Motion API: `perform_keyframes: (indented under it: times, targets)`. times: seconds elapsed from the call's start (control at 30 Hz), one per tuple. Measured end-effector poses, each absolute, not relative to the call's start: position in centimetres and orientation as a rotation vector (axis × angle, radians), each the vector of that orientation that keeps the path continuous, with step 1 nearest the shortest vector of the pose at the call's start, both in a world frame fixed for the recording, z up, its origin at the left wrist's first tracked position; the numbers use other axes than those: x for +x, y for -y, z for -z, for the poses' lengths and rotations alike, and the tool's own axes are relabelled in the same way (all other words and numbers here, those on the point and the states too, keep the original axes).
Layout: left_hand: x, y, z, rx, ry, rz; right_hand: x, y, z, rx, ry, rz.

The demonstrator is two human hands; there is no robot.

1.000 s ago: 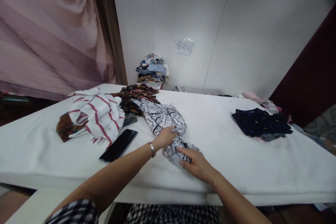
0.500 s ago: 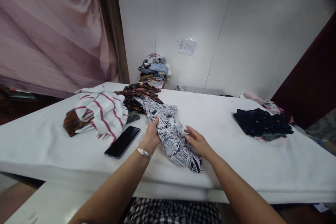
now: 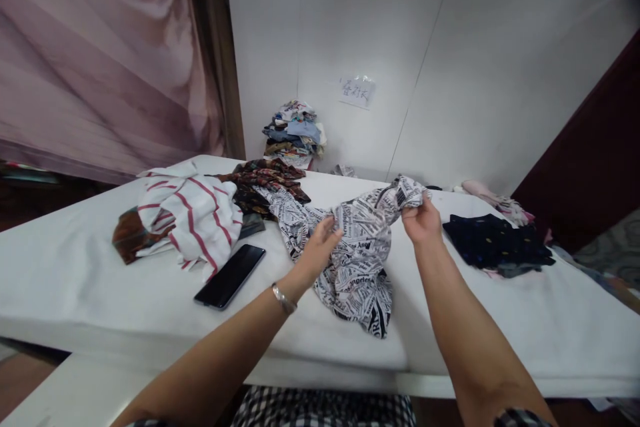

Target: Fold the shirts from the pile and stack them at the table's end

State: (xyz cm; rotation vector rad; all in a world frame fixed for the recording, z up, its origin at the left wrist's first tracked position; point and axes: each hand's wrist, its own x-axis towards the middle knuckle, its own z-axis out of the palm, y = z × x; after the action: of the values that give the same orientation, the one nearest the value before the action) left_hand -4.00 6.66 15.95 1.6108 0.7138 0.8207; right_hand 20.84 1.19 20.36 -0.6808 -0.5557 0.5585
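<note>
A crumpled black-and-white newspaper-print shirt (image 3: 360, 253) lies across the white-covered table in front of me. My right hand (image 3: 423, 219) grips one end of it and holds that part raised to the right. Near its middle, my left hand (image 3: 320, 248), with a silver bracelet at the wrist, pinches the cloth; its fingertips are partly lost against the print. The shirt's far left end touches a dark plaid garment (image 3: 265, 177), and its lower end hangs loosely down toward the table's front edge.
To the left lie a black phone (image 3: 230, 277) and a white shirt with red stripes (image 3: 193, 213). Folded dark navy clothes (image 3: 500, 240) sit at the right. A tall pile of clothes (image 3: 295, 133) stands at the back by the wall, which bears a paper sign (image 3: 357, 91).
My right hand has moved right and away from me, pulling up one end of the newspaper-print shirt and spreading it. My left hand has shifted slightly right along the cloth.
</note>
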Motion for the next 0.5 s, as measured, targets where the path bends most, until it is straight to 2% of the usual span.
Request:
perform_keyframes:
  times: [0.3, 0.5]
  targets:
    - [-4.1, -1.6, -11.8, 2.377, -0.556, -0.338, 25.9, 3.5, -27.0, -0.496, 0.584, -0.244]
    - [-3.0, -3.5, -9.1, 2.697, -0.614, -0.254, 27.6, 5.8, -27.5, -0.536, 0.634, -0.164]
